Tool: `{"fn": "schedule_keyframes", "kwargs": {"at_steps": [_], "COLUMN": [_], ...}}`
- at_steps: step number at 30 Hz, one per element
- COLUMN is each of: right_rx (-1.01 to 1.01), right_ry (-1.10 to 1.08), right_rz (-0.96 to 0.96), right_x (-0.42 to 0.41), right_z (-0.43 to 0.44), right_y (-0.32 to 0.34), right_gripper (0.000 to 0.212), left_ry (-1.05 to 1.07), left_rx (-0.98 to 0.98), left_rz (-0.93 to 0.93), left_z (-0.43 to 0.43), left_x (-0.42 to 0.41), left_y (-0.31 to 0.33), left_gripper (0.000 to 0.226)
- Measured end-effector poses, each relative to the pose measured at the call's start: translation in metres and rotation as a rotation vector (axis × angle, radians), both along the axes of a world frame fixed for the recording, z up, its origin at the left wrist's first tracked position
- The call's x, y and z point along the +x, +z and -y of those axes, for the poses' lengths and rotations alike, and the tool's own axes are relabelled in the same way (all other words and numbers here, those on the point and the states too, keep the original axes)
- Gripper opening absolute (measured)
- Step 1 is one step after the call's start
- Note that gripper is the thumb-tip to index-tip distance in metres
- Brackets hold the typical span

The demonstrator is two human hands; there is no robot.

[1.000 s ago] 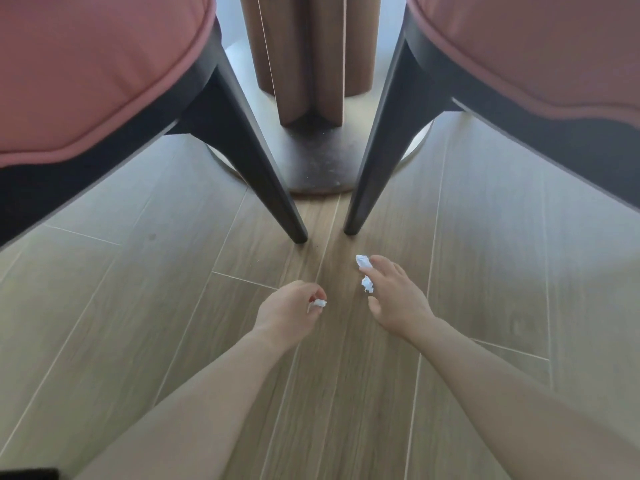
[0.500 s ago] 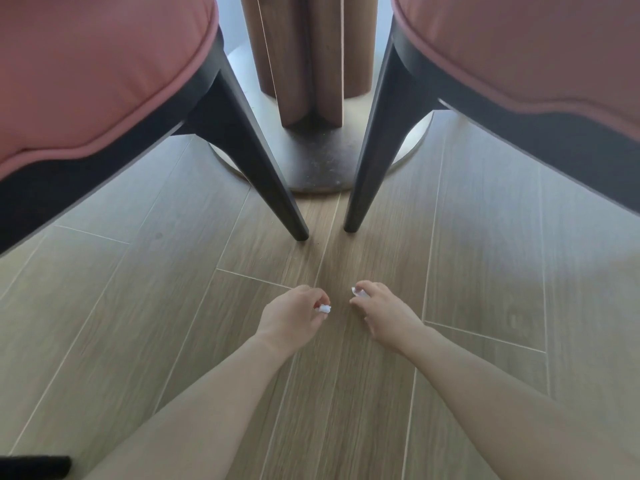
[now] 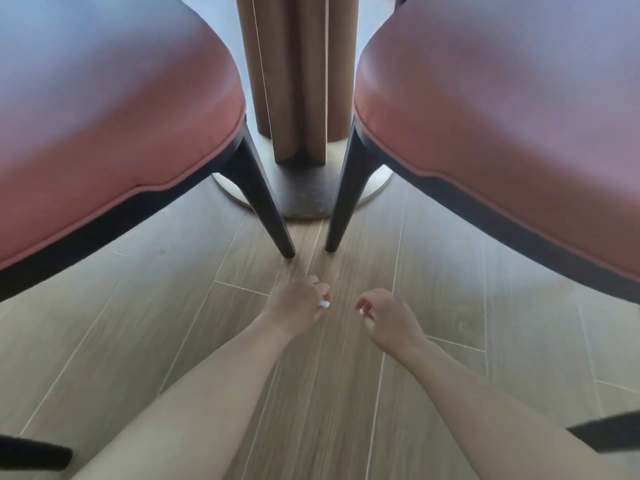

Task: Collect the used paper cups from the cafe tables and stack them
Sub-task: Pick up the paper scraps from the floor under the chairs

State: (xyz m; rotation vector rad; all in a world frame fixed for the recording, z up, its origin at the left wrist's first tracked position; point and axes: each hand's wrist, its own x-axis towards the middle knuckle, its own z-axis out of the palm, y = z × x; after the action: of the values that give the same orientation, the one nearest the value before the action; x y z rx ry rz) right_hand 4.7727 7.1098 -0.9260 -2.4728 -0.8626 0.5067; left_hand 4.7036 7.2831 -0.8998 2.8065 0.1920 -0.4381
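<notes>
- Floor — wood-look planks with a fine straight grain, matt, with thin pale joint lines.
- Left chair seat and right chair seat — smooth reddish upholstery, leather-like, with a soft sheen and a piped edge.
- Left chair leg and right chair leg, near the middle: black, smooth, matt.
- Table pedestal, far centre: brown wood, fluted, satin finish.
- Round base under it: metal-looking, dull and dark on top with faint scuffs, paler at the rim.
- White scrap pinched in the left hand: crumpled, paper-like, matt.
- White fleck at the curled fingertips of the right hand: too small to tell its material.
</notes>
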Motion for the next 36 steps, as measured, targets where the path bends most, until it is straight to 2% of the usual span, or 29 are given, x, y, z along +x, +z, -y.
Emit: {"fn": "schedule_keyframes", "kwargs": {"at_steps": [8, 14, 18, 23, 28, 32, 36], "right_rx": [0.353, 0.550, 0.557, 0.542, 0.566, 0.555, 0.542], "right_ry": [-0.205, -0.337, -0.385, -0.327, -0.334, -0.336, -0.346], "right_rz": [-0.023, -0.042, -0.121, -0.056, -0.072, -0.049, 0.001], "right_x": [-0.024, -0.061, -0.085, -0.096, -0.105, -0.106, -0.103], "right_z": [-0.018, -0.014, -0.014, -0.024, -0.042, -0.055, -0.068], "right_y": [0.117, 0.257, 0.377, 0.527, 0.657, 0.734, 0.776], "right_gripper": [0.025, 0.024, 0.022, 0.019, 0.023, 0.022, 0.023], "left_ry": [0.069, 0.155, 0.209, 0.220, 0.216, 0.206, 0.201], "left_rx": [-0.058, -0.143, -0.183, -0.176, -0.208, -0.267, -0.287], "left_rz": [0.195, 0.261, 0.261, 0.322, 0.317, 0.340, 0.364], "left_z": [0.000, -0.006, -0.008, -0.011, -0.019, -0.033, -0.046], "left_x": [0.011, -0.043, -0.074, -0.093, -0.098, -0.095, -0.090], "left_y": [0.115, 0.243, 0.362, 0.509, 0.633, 0.710, 0.756], "left_gripper": [0.015, 0.007, 0.006, 0.010, 0.006, 0.004, 0.006]}}
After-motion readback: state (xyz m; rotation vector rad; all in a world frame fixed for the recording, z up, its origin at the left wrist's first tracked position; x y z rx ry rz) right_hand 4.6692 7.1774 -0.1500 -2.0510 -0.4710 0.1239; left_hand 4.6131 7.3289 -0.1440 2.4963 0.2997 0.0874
